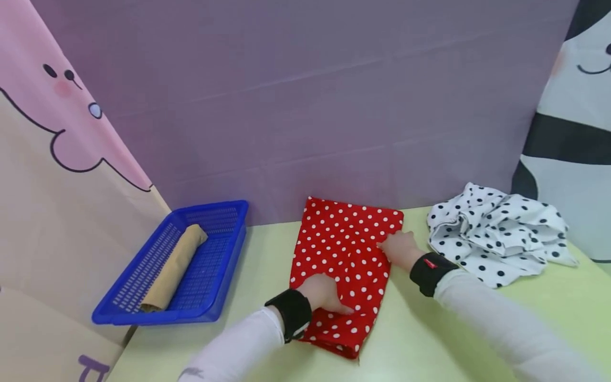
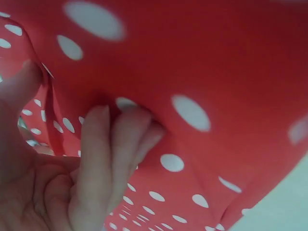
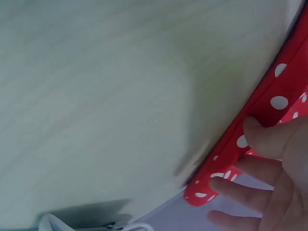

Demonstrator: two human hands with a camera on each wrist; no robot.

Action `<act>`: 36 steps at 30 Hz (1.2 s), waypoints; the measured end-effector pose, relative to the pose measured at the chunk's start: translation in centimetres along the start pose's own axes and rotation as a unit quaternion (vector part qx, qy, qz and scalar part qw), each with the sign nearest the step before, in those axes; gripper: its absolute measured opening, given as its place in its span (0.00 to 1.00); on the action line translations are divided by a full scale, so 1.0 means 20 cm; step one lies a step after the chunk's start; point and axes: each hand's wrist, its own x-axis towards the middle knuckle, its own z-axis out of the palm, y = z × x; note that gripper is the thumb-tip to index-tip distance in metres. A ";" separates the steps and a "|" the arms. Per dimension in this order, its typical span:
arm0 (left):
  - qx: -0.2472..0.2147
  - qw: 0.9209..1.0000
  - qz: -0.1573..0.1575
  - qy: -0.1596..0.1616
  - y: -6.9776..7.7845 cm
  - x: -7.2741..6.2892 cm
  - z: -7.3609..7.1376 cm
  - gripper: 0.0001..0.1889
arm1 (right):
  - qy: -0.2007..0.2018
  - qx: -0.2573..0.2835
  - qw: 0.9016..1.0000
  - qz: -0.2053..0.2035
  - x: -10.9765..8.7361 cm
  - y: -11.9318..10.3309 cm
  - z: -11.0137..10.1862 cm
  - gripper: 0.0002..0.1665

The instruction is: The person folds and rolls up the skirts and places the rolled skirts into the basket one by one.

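Tabletop [image 1: 264, 254] leaves room between red cloth [image 1: 329, 239] and basket rim [image 1: 233, 260].

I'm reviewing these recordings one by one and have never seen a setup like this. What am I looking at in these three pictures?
There is no robot here, just a person working with two bare hands. The wide picture comes from a head-worn camera looking forward and down; the two close-ups come from cameras worn on the left and right wrists.

On the pale yellow-green table lies a red cloth with white dots. The left hand touches its nearer part, while the right hand touches its right edge with thumb and forefinger. Neither plainly lifts it.

To the left is a blue plastic basket containing a rolled tan piece; to the right, a crumpled white cloth with black dots.
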 end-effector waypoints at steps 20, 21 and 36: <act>0.006 0.995 0.084 -0.057 -0.23 -0.12 0.01 0.47 | -0.069 0.226 0.971 -0.031 -0.25 -0.24 -0.03 0.43; 0.002 0.995 0.090 -0.050 -0.23 -0.11 0.02 0.47 | -0.067 0.222 0.972 -0.036 -0.25 -0.23 -0.02 0.42; -0.019 0.993 0.115 0.035 -0.08 -0.03 0.07 0.47 | -0.085 0.223 0.968 -0.083 -0.11 -0.01 0.01 0.41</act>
